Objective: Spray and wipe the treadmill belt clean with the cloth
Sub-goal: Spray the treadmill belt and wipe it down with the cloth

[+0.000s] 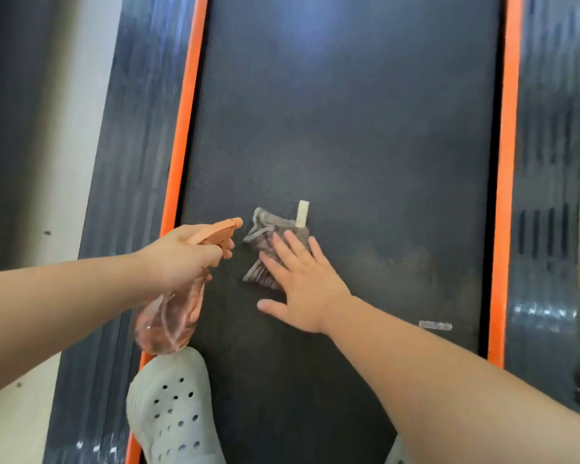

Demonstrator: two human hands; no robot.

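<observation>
- The left hand [178, 259] is curled round the neck of a bottle [168, 323], gripping it. One finger lies at the trigger under the orange spray head [215, 232].
- The bottle is clear and pinkish. Its body hangs below the left hand, tilted, with its base just above a grey shoe [171, 413] full of holes.
- The spray head points away from the left hand, toward the cloth [265, 236], with a small gap between nozzle and cloth.
- The right hand [302, 289] lies flat with straight, spread fingers. The fingers press on the near right part of the cloth, while the thumb sticks out to the left and rests on the belt [349, 128].
- The cloth is grey-brown, striped and crumpled. It sits on the belt under and just beyond the right fingers, between the two hands.
- A pale tag [302, 213] stands out from the cloth's far edge, beyond the right fingertips.
- The belt is dark and textured and runs far ahead of both hands. It shows a paler, hazy smear to the right of the right hand.
- A small silvery mesh patch [435, 325] lies on the belt just right of the right forearm.
- One orange strip [185, 118] borders the belt beyond the left hand; another [508, 162] runs well to the right of the right hand.
</observation>
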